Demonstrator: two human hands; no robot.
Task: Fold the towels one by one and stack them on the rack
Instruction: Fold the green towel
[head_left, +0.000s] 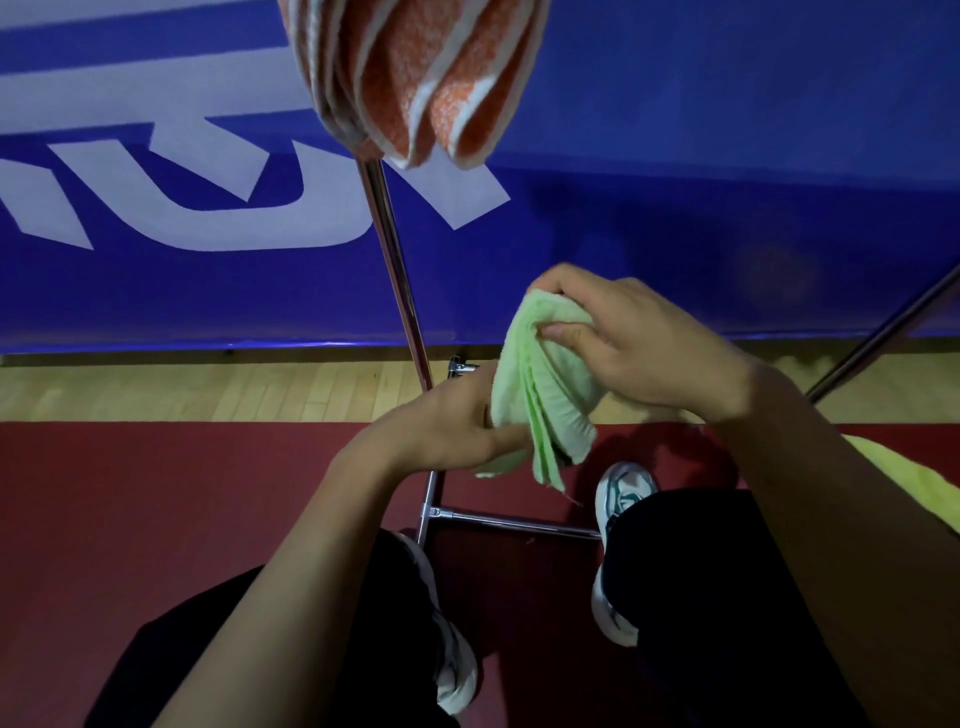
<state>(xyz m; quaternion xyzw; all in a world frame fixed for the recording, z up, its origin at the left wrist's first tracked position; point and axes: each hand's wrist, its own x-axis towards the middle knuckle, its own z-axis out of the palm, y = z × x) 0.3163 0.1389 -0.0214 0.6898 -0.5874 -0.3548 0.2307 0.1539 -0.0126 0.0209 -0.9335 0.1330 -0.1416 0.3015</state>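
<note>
A light green towel (540, 384), folded into several layers, hangs between my hands in mid-air. My right hand (639, 348) grips its upper end, thumb pressed on the near face. My left hand (457, 421) holds the lower part from the left, its fingers hidden behind the cloth. Orange-and-white striped towels (421, 73) hang folded over the top of the rack at the upper edge of the view. The rack's chrome upright (395, 270) runs down behind my left hand to a low crossbar (519, 524) near the floor.
A blue wall banner (675, 182) with white letters stands just behind the rack. A second chrome bar (883, 338) slants at the right. A yellow cloth (904, 478) shows behind my right forearm. My shoes (621, 499) stand on the red mat by the rack's base.
</note>
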